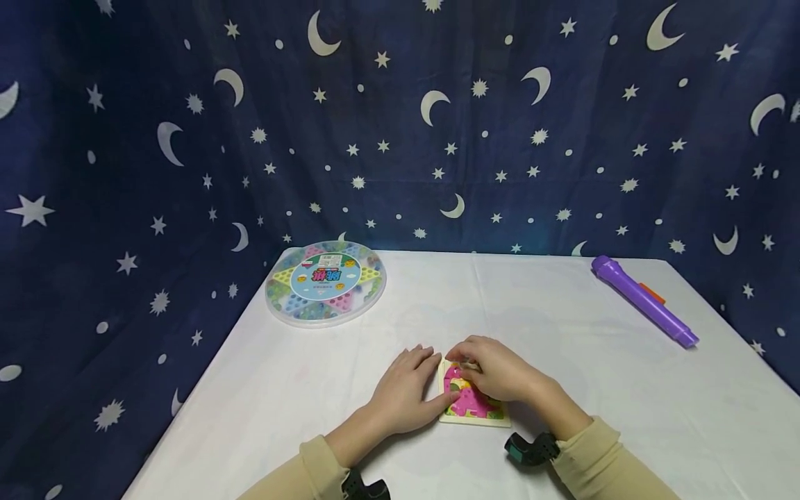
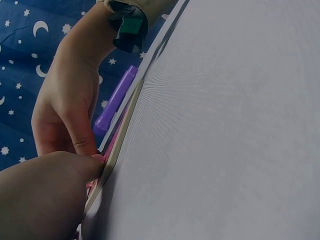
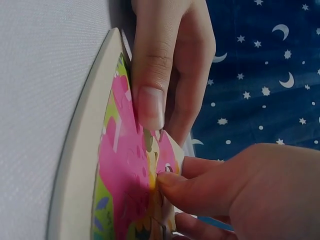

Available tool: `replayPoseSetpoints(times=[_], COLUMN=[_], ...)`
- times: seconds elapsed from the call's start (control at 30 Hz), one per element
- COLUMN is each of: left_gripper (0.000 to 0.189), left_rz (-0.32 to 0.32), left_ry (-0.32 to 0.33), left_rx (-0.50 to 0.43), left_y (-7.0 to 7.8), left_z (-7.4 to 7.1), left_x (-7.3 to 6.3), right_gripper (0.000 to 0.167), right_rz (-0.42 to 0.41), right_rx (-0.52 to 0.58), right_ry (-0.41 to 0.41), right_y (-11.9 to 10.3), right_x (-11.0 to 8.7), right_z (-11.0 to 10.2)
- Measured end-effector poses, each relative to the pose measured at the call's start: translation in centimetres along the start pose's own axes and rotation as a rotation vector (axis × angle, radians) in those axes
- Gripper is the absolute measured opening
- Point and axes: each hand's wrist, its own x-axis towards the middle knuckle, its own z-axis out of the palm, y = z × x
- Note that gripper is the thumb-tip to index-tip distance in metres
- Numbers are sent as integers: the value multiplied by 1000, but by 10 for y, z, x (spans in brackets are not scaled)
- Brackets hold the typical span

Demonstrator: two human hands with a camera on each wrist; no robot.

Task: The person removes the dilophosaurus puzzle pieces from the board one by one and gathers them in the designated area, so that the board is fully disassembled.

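Note:
A small square jigsaw puzzle (image 1: 475,406) with a pink animal picture lies in a pale wooden frame (image 3: 75,150) on the white table. My left hand (image 1: 409,389) rests at its left edge, fingers stretched out and the thumb across the picture. Over the upper part is my right hand (image 1: 500,371), its thumb and fingers pinching a pink puzzle piece (image 3: 171,152). In the right wrist view that piece stands tilted up from the picture, beside the left thumb. The right fingertips are partly hidden behind the piece.
A round, clear-lidded Chinese checkers set (image 1: 325,285) sits at the back left of the table (image 1: 531,305). To the back right lies a purple tube (image 1: 644,300) with an orange part. A dark blue curtain (image 1: 400,125) with moons and stars hangs behind.

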Motion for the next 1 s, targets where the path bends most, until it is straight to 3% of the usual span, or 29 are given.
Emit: replayPoseSetpoints(times=[0.4, 0.7, 0.87, 1.0], left_gripper=[73, 70, 73, 76], left_rz=[18, 19, -24, -66], left_ry=[21, 25, -1, -27], left_rx=[5, -15, -41, -51], left_y=[1, 1, -2, -7], left_z=[3, 2, -3, -8], left_x=[-4, -2, -2, -3], right_gripper=[26, 13, 6, 8], right_rz=[-5, -14, 61, 157], right_rx=[2, 150, 255, 282], right_ry=[39, 39, 39, 93], right_y=[0, 7, 18, 35], right_x=[-1, -3, -4, -6], right_z=[0, -3, -10, -21])
